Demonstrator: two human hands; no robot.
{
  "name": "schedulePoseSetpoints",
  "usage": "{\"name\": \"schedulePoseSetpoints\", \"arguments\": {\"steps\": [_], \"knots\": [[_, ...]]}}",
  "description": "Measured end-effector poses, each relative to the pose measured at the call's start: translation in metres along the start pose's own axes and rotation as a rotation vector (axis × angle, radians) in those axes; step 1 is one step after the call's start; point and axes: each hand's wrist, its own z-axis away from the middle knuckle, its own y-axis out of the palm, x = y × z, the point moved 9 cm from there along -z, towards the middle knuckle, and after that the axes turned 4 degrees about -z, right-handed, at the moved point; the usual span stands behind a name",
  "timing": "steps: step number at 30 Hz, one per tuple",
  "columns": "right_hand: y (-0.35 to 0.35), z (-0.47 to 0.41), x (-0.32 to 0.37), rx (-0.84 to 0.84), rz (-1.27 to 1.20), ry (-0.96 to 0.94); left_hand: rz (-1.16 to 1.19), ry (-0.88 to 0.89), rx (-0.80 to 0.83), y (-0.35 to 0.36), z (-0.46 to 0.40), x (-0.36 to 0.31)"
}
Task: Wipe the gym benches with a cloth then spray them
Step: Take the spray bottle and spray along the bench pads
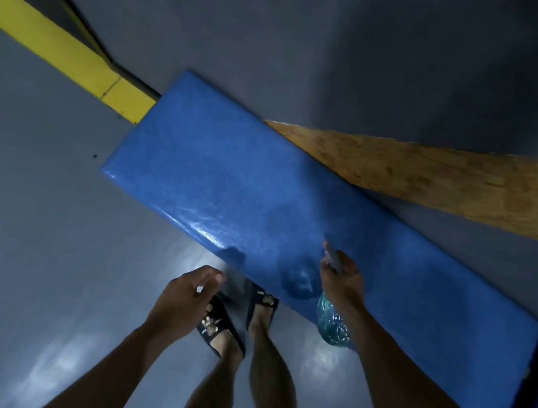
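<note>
Bench (223, 177): long blue padded slab, vinyl-like cover with a fine pebbled grain, rounded corners, glossy along the near edge. It runs diagonally from far left to near right across the middle of the view. A darker oval patch shows on the pad near the right hand.

Right hand (341, 278) grips the neck of a spray bottle (334, 322), held over the near edge of the bench, nozzle end pointing far across the pad. Bottle is clear, teal-tinted, crinkled plastic; liquid level cannot be told. Nozzle head is blurred.

Left hand (187, 292) hangs to the left of the bench's near edge, above the feet, fingers loosely curled, holding nothing.

Board (451, 183): flat chipboard, tan and flecked, lying just beyond the bench on the far right.

Yellow strip (65, 50): matte painted band, far left, meeting the bench's far corner.

Floor (19, 222): smooth grey, shiny, with light reflections. Feet in dark slide sandals (222, 329) stand at the bench.
</note>
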Motion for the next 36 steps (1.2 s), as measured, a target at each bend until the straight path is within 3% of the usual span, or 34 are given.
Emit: {"name": "schedulePoseSetpoints", "arguments": {"steps": [9, 12, 15, 25, 29, 33, 36], "knots": [[-0.02, -0.044, 0.02, 0.099, -0.038, 0.076, -0.026, 0.023, 0.024, 0.006, -0.03, -0.025], [-0.028, -0.064, 0.04, -0.021, -0.03, -0.022, -0.017, 0.014, 0.026, 0.005, -0.041, -0.034], [-0.025, -0.077, 0.059, -0.033, 0.028, -0.071, 0.007, -0.011, 0.016, 0.002, -0.052, -0.04], [0.033, -0.107, 0.111, 0.159, 0.08, -0.133, 0.025, -0.013, -0.097, -0.018, -0.073, -0.059], [0.051, -0.109, 0.107, 0.174, 0.212, -0.105, 0.062, -0.033, -0.107, -0.024, -0.077, -0.053], [0.066, -0.092, 0.095, 0.282, 0.214, -0.141, -0.009, -0.049, -0.079, -0.025, -0.081, -0.041], [0.071, -0.077, 0.073, 0.299, 0.184, -0.059, 0.001, -0.074, -0.041, -0.024, -0.084, -0.027]]}}
